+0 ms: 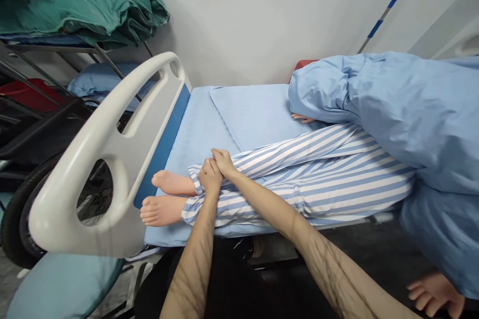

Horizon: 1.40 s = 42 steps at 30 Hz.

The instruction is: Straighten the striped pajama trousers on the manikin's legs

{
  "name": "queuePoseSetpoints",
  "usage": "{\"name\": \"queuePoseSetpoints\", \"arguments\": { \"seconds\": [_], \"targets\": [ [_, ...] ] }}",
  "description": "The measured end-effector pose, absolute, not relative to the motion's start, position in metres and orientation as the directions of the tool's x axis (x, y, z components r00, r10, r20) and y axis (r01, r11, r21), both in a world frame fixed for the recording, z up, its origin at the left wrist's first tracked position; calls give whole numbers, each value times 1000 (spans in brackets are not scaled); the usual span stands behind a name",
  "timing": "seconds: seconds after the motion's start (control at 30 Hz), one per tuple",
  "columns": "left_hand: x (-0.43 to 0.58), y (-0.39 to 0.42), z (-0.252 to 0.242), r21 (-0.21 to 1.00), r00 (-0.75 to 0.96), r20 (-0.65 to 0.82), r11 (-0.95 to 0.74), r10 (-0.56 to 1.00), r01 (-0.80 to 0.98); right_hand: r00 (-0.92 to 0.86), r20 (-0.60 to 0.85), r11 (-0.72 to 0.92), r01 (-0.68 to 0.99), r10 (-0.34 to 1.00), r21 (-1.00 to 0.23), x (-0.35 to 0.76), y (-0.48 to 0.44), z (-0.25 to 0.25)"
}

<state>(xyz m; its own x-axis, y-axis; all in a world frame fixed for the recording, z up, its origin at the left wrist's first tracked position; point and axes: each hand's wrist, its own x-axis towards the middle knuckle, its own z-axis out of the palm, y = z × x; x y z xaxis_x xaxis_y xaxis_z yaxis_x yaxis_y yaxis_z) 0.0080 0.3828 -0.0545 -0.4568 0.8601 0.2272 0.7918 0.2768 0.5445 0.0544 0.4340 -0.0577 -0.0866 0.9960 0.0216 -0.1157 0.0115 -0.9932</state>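
Observation:
A manikin in blue-and-white striped trousers [337, 179] lies on the bed with its legs stretched toward the footboard. My left hand [210, 178] is closed over the far leg's lower shin, just above the trouser cuff. Right beside it, touching it, my right hand [223, 162] is closed on the same leg slightly farther up and toward the wall. Both sets of fingertips are partly hidden behind the leg. The manikin's bare far foot [172, 183] and near foot [164, 210] stick out of the cuffs, toes toward the footboard.
A white footboard [123, 154] rises at the left end of the light blue sheet [247, 109]. Blue covers [404, 109] lie over the manikin's upper body; one manikin hand [436, 294] hangs off the near edge. Beyond the footboard stand a wheelchair wheel [26, 224] and a rack with green bedding [82, 0].

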Motion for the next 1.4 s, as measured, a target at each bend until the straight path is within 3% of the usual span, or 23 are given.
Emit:
{"name": "queuePoseSetpoints", "arguments": {
  "seconds": [1.4],
  "targets": [
    [7, 380, -53, 602, -459, 209, 256, 864, 756, -95, 49, 41, -84, 994, -996, 53, 433, -61]
  ]
}}
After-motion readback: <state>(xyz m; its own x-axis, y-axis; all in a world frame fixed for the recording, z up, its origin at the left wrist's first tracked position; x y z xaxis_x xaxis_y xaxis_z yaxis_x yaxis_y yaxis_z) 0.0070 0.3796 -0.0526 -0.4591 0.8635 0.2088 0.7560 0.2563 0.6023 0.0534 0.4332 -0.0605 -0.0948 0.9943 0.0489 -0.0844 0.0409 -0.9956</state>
